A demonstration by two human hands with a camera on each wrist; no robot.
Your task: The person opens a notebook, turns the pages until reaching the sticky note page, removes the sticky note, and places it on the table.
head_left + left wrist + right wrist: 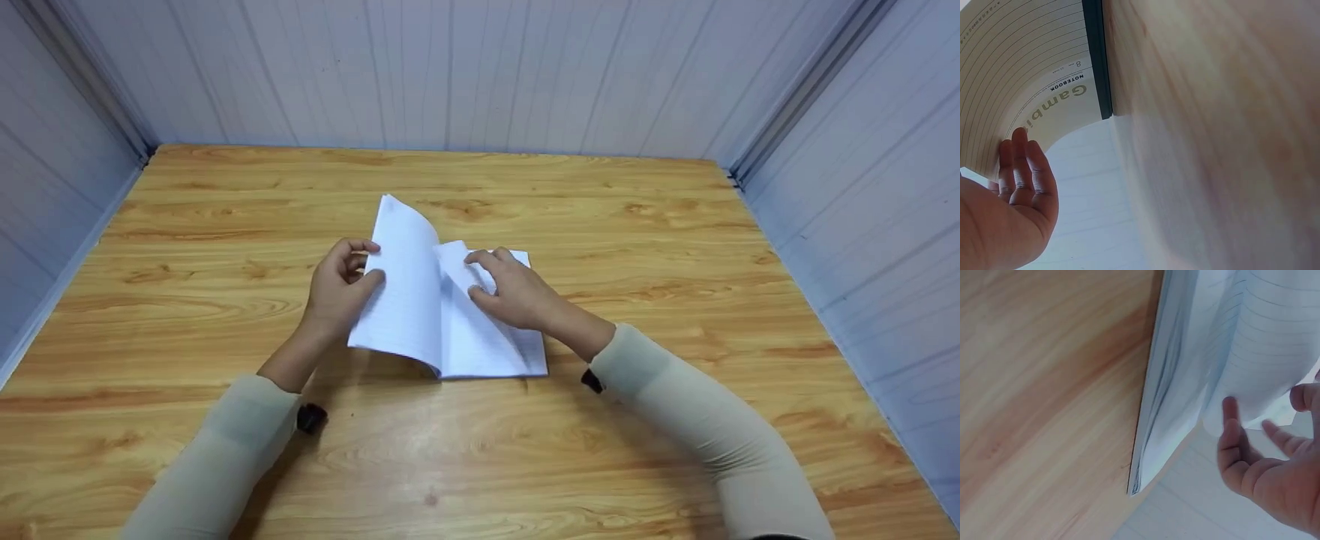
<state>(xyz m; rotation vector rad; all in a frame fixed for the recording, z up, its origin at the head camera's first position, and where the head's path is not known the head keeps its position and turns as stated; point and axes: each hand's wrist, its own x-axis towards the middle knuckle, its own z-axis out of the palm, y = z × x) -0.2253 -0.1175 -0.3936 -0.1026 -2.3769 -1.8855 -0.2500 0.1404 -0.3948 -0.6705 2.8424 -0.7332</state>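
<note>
An opened notebook (pixel 487 352) with white lined pages lies in the middle of the table. Its left part is raised off the table, and my left hand (pixel 341 289) grips that outer edge, thumb on the page and fingers behind. The left wrist view shows the cover (pixel 1044 84) with printed lettering and a dark spine (pixel 1098 62); the left hand (pixel 1022 208) has its fingers against this cover. Over the right side, my right hand (pixel 517 292) has spread, bent fingers at a partly lifted leaf (pixel 454 259). In the right wrist view, the right hand's fingertips (pixel 1230 405) overlap the page (pixel 1275 337).
The wood-patterned table (pixel 637 225) extends around the notebook on all sides. Pale panelled walls (pixel 450 75) close in the back, left and right edges. Light sleeves (pixel 690 405) cover both forearms, with a small black object (pixel 311 418) at each wrist.
</note>
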